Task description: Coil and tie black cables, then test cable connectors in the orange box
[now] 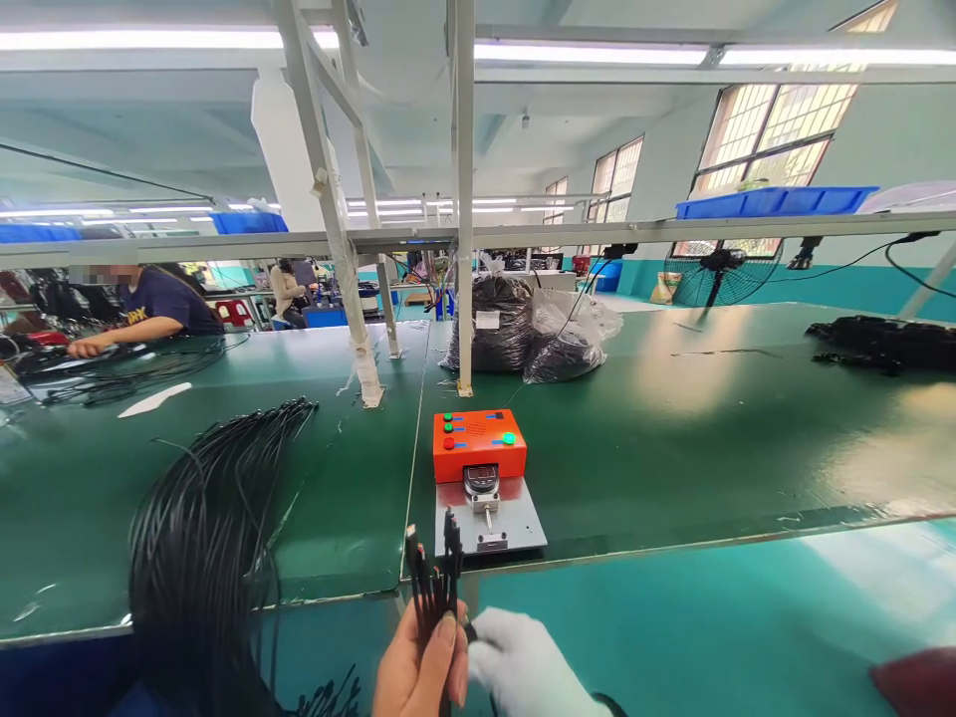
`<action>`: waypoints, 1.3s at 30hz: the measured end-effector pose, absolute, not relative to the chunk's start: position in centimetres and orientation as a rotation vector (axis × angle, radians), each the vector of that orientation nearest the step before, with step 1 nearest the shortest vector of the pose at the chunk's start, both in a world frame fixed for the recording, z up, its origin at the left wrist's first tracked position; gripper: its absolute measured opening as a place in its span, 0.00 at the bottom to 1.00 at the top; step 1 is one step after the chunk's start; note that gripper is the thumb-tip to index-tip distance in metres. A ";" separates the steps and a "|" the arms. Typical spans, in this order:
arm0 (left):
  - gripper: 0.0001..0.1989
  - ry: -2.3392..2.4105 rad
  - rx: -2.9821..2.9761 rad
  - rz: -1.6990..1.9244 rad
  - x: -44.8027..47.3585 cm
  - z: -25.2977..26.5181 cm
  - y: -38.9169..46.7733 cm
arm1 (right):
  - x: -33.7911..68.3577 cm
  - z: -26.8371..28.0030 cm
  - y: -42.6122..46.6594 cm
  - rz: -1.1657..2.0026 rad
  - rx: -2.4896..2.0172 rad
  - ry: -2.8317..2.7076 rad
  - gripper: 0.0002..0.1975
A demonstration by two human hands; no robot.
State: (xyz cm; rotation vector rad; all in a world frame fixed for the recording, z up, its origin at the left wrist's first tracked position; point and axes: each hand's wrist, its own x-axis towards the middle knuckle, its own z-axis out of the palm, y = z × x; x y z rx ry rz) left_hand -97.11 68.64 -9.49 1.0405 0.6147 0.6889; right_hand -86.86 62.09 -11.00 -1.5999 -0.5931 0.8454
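My bare left hand point(422, 662) is closed around a bunch of black cables point(433, 578), their connector ends pointing up. Close against it on the right, my right hand point(523, 662), in a white glove, pinches one black cable point(470, 631); most of its fingertips are hidden. Beyond the hands, an orange test box point(478, 443) with green and red buttons sits on the green table point(634, 468). In front of the box, a round digital gauge point(482, 480) is mounted on a metal plate point(523, 518).
A thick bundle of black cables point(201, 538) hangs over the table edge at left. Plastic bags point(497, 329) of dark items stand behind the box, near a white post point(464, 199). Black cables point(888, 344) lie far right. Across the table at left, a person point(164, 304) handles cables.
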 end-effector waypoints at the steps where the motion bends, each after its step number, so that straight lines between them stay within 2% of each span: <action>1: 0.18 0.613 1.077 0.664 -97.1 -9.4 68.7 | -87.2 -11.2 61.7 0.766 -1.656 -0.596 0.06; 4: 0.19 0.689 1.177 0.687 -97.0 -9.3 68.5 | -88.0 -10.6 61.2 0.589 -1.593 -0.431 0.21; 7: 0.18 0.730 1.265 0.726 -96.5 -9.4 67.8 | -88.5 -8.6 61.5 0.587 -1.363 -0.327 0.24; 12: 0.19 0.821 1.280 0.804 -96.1 -10.0 67.4 | -88.0 -6.6 62.1 0.673 -1.332 -0.261 0.15; 16: 0.20 0.925 1.107 0.929 -96.3 -10.1 68.0 | -86.9 -8.1 62.1 0.816 -1.271 -0.286 0.13; 20: 0.23 0.827 1.032 0.804 -96.4 -9.7 68.1 | -86.0 -10.5 62.5 0.983 -1.157 -0.306 0.15; 31: 0.23 0.781 1.022 0.788 -96.6 -9.6 67.9 | -85.2 -10.8 64.1 1.031 -1.126 -0.228 0.16; 36: 0.20 0.771 1.008 0.784 -96.5 -10.2 68.0 | -84.9 -10.7 64.1 1.048 -1.168 -0.273 0.16; 39: 0.20 0.775 0.990 0.757 -96.6 -10.3 68.2 | -85.2 -11.6 63.4 1.088 -1.382 -0.452 0.12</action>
